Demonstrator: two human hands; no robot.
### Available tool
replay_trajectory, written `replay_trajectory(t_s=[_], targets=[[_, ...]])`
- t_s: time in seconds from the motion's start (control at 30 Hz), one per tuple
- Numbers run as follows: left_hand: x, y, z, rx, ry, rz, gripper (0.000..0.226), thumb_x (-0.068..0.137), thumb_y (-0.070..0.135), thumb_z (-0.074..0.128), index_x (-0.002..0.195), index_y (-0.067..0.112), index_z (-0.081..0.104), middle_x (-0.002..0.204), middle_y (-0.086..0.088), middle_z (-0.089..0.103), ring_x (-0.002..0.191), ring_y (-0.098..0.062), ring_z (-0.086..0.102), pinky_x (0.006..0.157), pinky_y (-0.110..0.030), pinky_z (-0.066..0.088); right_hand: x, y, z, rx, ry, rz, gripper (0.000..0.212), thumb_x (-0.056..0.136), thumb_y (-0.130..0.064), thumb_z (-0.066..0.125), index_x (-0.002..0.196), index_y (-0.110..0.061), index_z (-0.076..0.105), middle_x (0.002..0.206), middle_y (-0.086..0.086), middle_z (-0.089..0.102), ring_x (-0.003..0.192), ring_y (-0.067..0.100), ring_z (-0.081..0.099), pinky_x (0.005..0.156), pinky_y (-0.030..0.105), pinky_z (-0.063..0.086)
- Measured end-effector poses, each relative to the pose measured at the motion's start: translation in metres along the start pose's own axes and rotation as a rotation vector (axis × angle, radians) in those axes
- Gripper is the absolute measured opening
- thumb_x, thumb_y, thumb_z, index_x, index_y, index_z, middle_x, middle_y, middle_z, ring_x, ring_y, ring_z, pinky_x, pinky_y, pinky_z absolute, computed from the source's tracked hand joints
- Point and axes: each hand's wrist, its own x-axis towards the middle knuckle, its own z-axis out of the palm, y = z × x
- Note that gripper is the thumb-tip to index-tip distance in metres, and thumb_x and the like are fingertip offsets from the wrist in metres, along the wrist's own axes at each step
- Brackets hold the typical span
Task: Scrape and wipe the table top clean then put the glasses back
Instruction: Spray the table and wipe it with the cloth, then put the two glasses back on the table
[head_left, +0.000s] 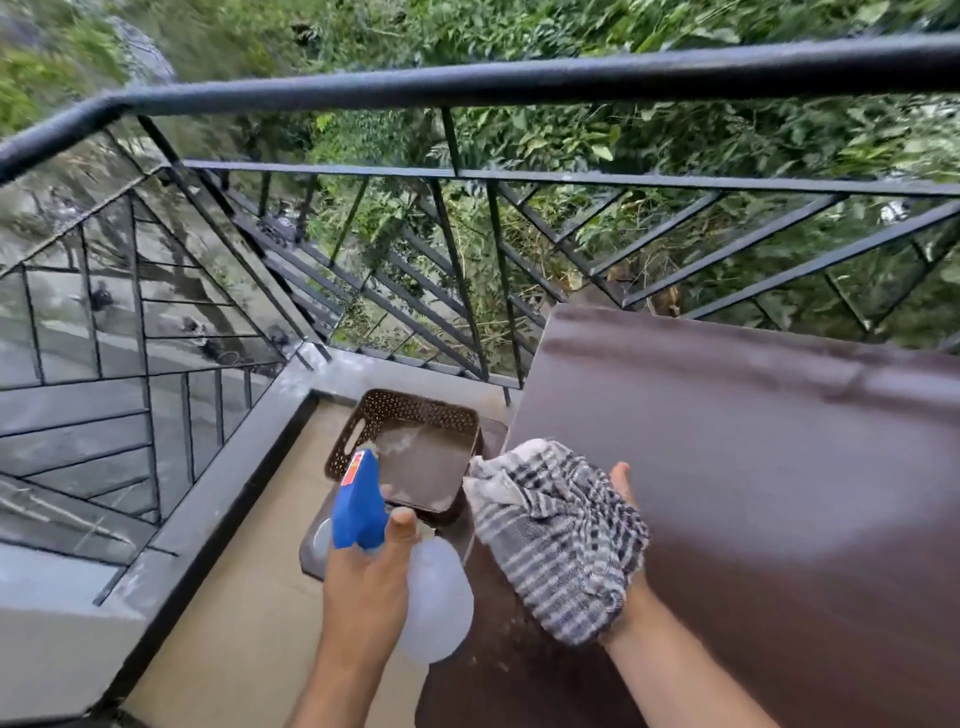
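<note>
Left grip (363, 582) is wrapped around the neck of a spray bottle (410, 587), fingers curled under its blue trigger head (358, 504) and the thumb raised beside it, the pale translucent body hanging below the hand. Just beyond the nozzle a brown perforated basket (415, 447) sits on a lower dark stand, apart from the bottle. Further right, the right grip (618, 571) cradles a bunched checked cloth (556, 540), palm turned up beneath it and fingers curled round its far side, held just over the near left edge of the brown counter (753, 467). No glasses show anywhere in view. The cloth looks soft and light, so it will fold and slip unless gathered into a pad under a flat palm; pressing from the middle should serve best. The bottle seems light and rigid, best held at the neck as it is. The counter looks smooth and glossy, likely slick once wetted, with pale specks near its front edge
</note>
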Motion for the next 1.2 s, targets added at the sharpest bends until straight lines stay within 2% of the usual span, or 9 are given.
replay_trajectory(t_s=[0.13, 0.2, 0.33, 0.43, 0.57, 0.73, 0.9, 1.07, 1.2], targets=[[0.056, -0.002, -0.021, 0.013, -0.078, 0.077, 0.05, 0.049, 0.099, 0.053, 0.071, 0.055, 0.062, 0.078, -0.01, 0.05, 0.076, -0.023, 0.05, 0.073, -0.036, 0.042, 0.047, 0.022, 0.038, 0.062, 0.061, 0.002, 0.069, 0.086, -0.058, 0.048, 0.118, -0.001, 0.071, 0.126, 0.024, 0.065, 0.11, 0.043, 0.065, 0.08, 0.052, 0.059], [0.077, -0.004, -0.027, 0.019, -0.071, 0.075, 0.05, 0.053, 0.098, 0.055, 0.081, 0.058, 0.064, 0.079, -0.003, 0.061, 0.081, -0.022, 0.061, 0.082, -0.036, 0.047, 0.067, 0.029, 0.049, 0.049, 0.045, 0.013, 0.067, 0.085, -0.055, 0.052, 0.121, -0.002, 0.07, 0.126, 0.026, 0.064, 0.113, 0.044, 0.063, 0.089, 0.053, 0.055], [0.149, -0.015, -0.043, -0.016, -0.111, 0.047, 0.058, 0.09, 0.054, 0.062, 0.121, 0.005, 0.068, 0.09, 0.044, 0.062, 0.084, 0.021, 0.058, 0.074, -0.006, 0.045, 0.127, 0.056, 0.068, -0.066, 0.162, -0.012, 0.057, 0.082, -0.047, 0.06, 0.108, 0.001, 0.074, 0.108, 0.027, 0.07, 0.089, 0.04, 0.068, 0.094, 0.052, 0.05], [0.195, -0.029, -0.051, -0.025, -0.135, -0.016, 0.053, 0.084, 0.054, 0.06, 0.114, 0.012, 0.072, 0.108, 0.036, 0.062, 0.11, -0.003, 0.06, 0.086, -0.03, 0.047, 0.174, 0.08, 0.062, -0.096, 0.284, -0.024, 0.043, 0.074, -0.031, 0.068, 0.1, 0.002, 0.076, 0.096, 0.025, 0.072, 0.083, 0.038, 0.065, 0.089, 0.048, 0.051], [0.251, -0.057, -0.056, 0.051, -0.154, -0.055, 0.031, 0.097, 0.034, 0.064, 0.121, 0.015, 0.07, 0.09, 0.008, 0.068, 0.075, -0.009, 0.056, 0.068, -0.028, 0.044, 0.221, 0.112, 0.056, -0.174, 0.356, 0.017, 0.034, 0.055, -0.025, 0.076, 0.079, -0.001, 0.077, 0.077, 0.021, 0.07, 0.072, 0.035, 0.055, 0.069, 0.037, 0.043], [0.303, -0.092, -0.058, 0.118, -0.23, -0.129, 0.021, 0.095, 0.04, 0.067, 0.1, 0.019, 0.07, 0.082, 0.002, 0.06, 0.073, -0.014, 0.054, 0.066, -0.032, 0.042, 0.297, 0.161, 0.014, -0.332, 0.621, -0.052, 0.091, 0.017, -0.022, 0.087, 0.106, -0.009, 0.069, 0.104, 0.023, 0.073, 0.092, 0.044, 0.07, 0.084, 0.069, 0.052], [0.331, -0.113, -0.058, 0.203, -0.284, -0.066, 0.024, 0.095, 0.036, 0.068, 0.077, 0.023, 0.058, 0.07, 0.004, 0.05, 0.065, -0.011, 0.047, 0.061, -0.028, 0.037, 0.333, 0.176, 0.007, -0.371, 0.739, -0.084, 0.071, 0.054, 0.001, 0.073, 0.119, -0.02, 0.055, 0.115, 0.013, 0.068, 0.1, 0.035, 0.067, 0.091, 0.059, 0.054], [0.342, -0.13, -0.054, 0.333, -0.343, -0.021, 0.001, 0.096, 0.031, 0.066, 0.096, 0.03, 0.066, 0.092, 0.006, 0.064, 0.075, 0.006, 0.057, 0.06, -0.001, 0.04, 0.348, 0.175, -0.006, -0.419, 0.796, -0.053, 0.074, 0.058, -0.002, 0.081, 0.126, -0.014, 0.052, 0.117, 0.014, 0.068, 0.102, 0.034, 0.066, 0.093, 0.056, 0.053], [0.343, -0.15, -0.049, 0.382, -0.372, 0.042, 0.028, 0.094, 0.02, 0.07, 0.119, 0.009, 0.064, 0.086, 0.012, 0.065, 0.073, 0.017, 0.06, 0.063, -0.001, 0.041, 0.335, 0.17, -0.008, -0.679, 0.91, 0.01, 0.064, 0.061, -0.004, 0.087, 0.115, -0.009, 0.054, 0.111, 0.013, 0.068, 0.097, 0.029, 0.066, 0.088, 0.042, 0.055]])
